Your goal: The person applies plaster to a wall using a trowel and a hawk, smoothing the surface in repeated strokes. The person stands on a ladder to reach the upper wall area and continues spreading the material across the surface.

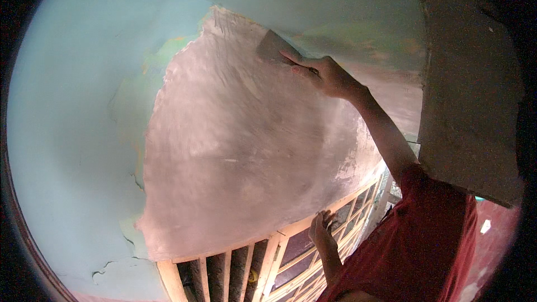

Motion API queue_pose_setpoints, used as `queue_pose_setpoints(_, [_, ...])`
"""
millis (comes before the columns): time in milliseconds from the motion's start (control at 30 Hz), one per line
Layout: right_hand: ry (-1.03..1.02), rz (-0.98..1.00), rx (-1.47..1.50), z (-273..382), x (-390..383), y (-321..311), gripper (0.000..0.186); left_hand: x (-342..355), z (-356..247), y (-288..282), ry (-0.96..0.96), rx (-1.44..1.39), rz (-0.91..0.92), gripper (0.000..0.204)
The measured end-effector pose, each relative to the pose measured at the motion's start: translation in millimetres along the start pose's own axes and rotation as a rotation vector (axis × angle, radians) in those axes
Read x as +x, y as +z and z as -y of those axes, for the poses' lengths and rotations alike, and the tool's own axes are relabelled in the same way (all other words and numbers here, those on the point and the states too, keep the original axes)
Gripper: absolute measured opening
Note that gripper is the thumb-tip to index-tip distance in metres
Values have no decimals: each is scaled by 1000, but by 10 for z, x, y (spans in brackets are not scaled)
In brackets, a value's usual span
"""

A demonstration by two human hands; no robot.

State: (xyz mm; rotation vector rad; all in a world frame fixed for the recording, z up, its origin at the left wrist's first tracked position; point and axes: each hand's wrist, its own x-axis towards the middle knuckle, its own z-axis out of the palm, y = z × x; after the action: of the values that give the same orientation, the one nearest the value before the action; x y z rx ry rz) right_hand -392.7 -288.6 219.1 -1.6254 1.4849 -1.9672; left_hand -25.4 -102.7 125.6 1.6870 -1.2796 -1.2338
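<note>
My right hand [319,72] is closed on the handle of a flat putty knife [268,45], its wide blade against the pinkish-grey plastered patch [224,134], close to that patch's upper edge. Lower down, beside the top rail of a pale barred window frame [296,228], my left hand [320,229] has its fingers curled around something small and dark that I cannot make out. Pale blue paint [67,106] surrounds the patch on the left and above, with ragged, cracked, greenish edges where it meets the plaster.
A dark grey slab or beam [467,89] runs down the right side, close to my right arm. Barred openings [218,279] lie along the bottom below the patch. My maroon shirt fills the lower right, with a reddish surface [492,229] beyond it.
</note>
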Motion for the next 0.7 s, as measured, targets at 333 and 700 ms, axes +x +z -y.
queue_pose_setpoints(333, [43, 17, 5, -89, -87, -240, 50, 253, -746, 724, 125, 15, 137, 35])
queue_pose_setpoints(700, [-70, -136, -50, -57, -201, -136, 82, 1352, -2777, 2114, 685, -74, 319, 50])
